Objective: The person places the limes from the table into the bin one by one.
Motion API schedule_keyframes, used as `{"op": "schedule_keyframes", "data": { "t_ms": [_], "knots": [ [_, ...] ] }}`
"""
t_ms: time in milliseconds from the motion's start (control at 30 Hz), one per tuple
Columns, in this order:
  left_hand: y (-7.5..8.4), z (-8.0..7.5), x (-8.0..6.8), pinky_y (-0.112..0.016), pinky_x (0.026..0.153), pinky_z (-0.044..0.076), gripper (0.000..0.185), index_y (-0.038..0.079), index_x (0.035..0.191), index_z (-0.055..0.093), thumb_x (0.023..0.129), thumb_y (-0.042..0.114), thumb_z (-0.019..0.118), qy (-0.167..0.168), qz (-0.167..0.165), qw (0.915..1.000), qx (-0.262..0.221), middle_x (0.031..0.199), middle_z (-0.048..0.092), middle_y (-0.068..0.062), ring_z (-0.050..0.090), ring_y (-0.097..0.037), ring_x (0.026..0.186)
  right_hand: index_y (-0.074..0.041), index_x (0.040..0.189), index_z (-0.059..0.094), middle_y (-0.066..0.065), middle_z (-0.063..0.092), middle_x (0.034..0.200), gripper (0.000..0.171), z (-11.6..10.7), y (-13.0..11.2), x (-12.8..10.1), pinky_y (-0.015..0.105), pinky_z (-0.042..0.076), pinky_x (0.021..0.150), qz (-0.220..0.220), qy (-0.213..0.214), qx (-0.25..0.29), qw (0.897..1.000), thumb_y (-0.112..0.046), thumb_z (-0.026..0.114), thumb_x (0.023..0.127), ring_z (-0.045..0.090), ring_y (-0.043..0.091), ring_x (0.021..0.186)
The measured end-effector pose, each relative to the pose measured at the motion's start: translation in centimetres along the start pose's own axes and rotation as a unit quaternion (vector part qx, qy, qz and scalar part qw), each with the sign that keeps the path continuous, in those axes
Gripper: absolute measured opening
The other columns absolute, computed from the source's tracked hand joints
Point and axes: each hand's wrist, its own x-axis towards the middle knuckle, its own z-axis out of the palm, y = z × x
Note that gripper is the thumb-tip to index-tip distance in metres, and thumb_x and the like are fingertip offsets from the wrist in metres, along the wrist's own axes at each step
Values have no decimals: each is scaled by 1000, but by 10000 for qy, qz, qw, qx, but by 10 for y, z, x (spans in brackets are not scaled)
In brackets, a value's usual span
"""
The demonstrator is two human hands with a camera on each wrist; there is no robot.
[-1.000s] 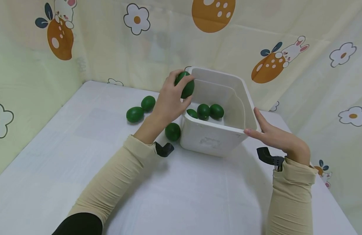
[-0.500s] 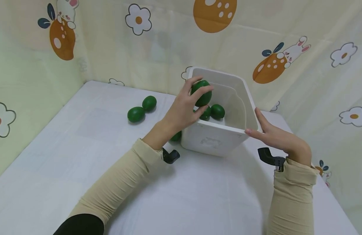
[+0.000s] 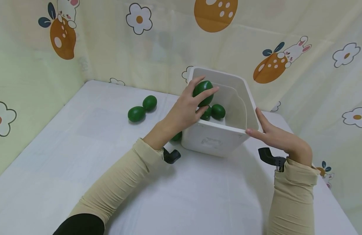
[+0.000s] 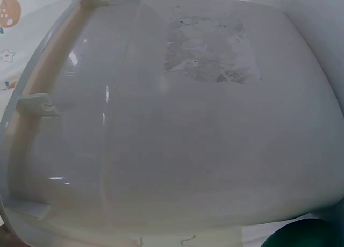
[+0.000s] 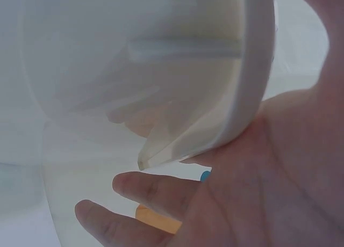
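Note:
My left hand (image 3: 189,104) holds a dark green egg-shaped piece (image 3: 202,92) above the open top of a white plastic bin (image 3: 216,140), fingers curled round it. Two more green eggs (image 3: 217,111) lie inside the bin. My right hand (image 3: 269,133) lies flat against the bin's right wall with straight fingers (image 5: 161,188). In the left wrist view the bin's front wall (image 4: 177,123) fills the frame, with a bit of a green egg (image 4: 301,235) at the bottom right corner. The right wrist view shows the bin's rim (image 5: 252,80) against my palm.
Two green eggs (image 3: 136,114) (image 3: 149,102) lie on the white table (image 3: 81,156) left of the bin. Another green egg (image 3: 176,136) sits by the bin's left front corner, partly hidden by my forearm. Patterned curtain walls (image 3: 110,42) close the table behind and on both sides.
My left hand has carried the green egg rightward from the bin's left rim to over its inside. The right hand has stayed on the bin's wall.

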Motion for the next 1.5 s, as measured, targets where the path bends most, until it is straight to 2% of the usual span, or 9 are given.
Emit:
{"op": "schedule_keyframes", "data": {
  "t_ms": [333, 467, 667, 833, 1000, 1100, 1233, 1367, 1500],
  "knots": [
    [1, 0, 0, -24, 97, 46, 48, 19, 136, 51, 90, 3, 58, 122, 242, 9996, -126, 151, 23, -16, 36, -25, 138, -35, 144, -29, 9, -20, 158, 88, -1, 2, 0, 78, 22, 93, 18, -37, 43, 10000, -46, 44, 96, 2, 51, 141],
    [-1, 2, -1, -21, 81, 50, 45, 18, 130, 56, 90, -2, 52, 405, 312, 9987, -21, 149, 30, -14, 38, -22, 137, -35, 144, -29, 8, -21, 158, 88, -1, 2, 0, 78, 22, 93, 6, -6, 42, 10000, -46, 44, 96, 2, 51, 141],
    [-10, 1, -1, -21, 97, 45, 35, 13, 123, 60, 90, 2, 53, 1125, 172, 9932, -241, 143, 36, -13, 41, -21, 134, -31, 146, -27, 5, -24, 157, 88, 0, 1, 0, 78, 16, 96, -1, 26, 143, 9999, -44, 45, 97, -5, 47, 143],
    [-27, -5, -1, -24, 103, 42, 34, 9, 126, 57, 92, 5, 50, 1696, -169, 9850, -262, 142, 37, -14, 45, -25, 129, -31, 146, -27, 4, -24, 157, 87, 0, -1, -1, 78, 16, 96, 63, 15, 158, 9999, -45, 44, 97, -6, 46, 143],
    [-51, -14, -4, -31, 104, 42, 37, 11, 129, 53, 92, 9, 48, 1852, -1075, 9766, 191, 145, 34, -14, 41, -25, 132, -32, 146, -27, 4, -23, 158, 86, -1, -1, -2, 77, 17, 97, 53, 38, 128, 9999, -44, 44, 97, -5, 45, 143],
    [-69, -18, -8, -39, 107, 37, 41, 14, 132, 51, 92, 12, 49, 1772, -1956, 9623, 652, 150, 26, -14, 32, -25, 138, -32, 146, -27, 3, -23, 158, 86, -1, 0, -2, 77, 17, 97, 69, 37, 99, 9999, -45, 43, 97, -5, 45, 144],
    [-93, -17, -19, -51, 115, 16, 50, 20, 140, 42, 91, 17, 49, 1363, -3196, 9309, 1123, 157, 8, -12, 10, -28, 146, -33, 145, -27, 3, -24, 157, 86, -1, 0, -1, 77, 17, 97, 123, 28, 83, 9999, -46, 43, 97, -6, 45, 144],
    [-115, -15, -35, -67, 110, -5, 61, 25, 148, 28, 90, 24, 45, 284, -4239, 8967, 1245, 159, -14, -11, -15, -34, 146, -33, 145, -28, 2, -25, 157, 87, -1, 0, -1, 78, 16, 96, 166, 17, 99, 9998, -47, 43, 97, -6, 46, 143],
    [-128, -16, -49, -75, 101, -12, 70, 26, 152, 17, 88, 29, 45, -855, -4809, 8653, 1124, 156, -26, -12, -25, -39, 142, -32, 145, -28, 2, -26, 157, 88, 0, 1, 0, 78, 16, 96, 145, 25, 106, 9998, -47, 44, 97, -7, 46, 143]
  ]
}}
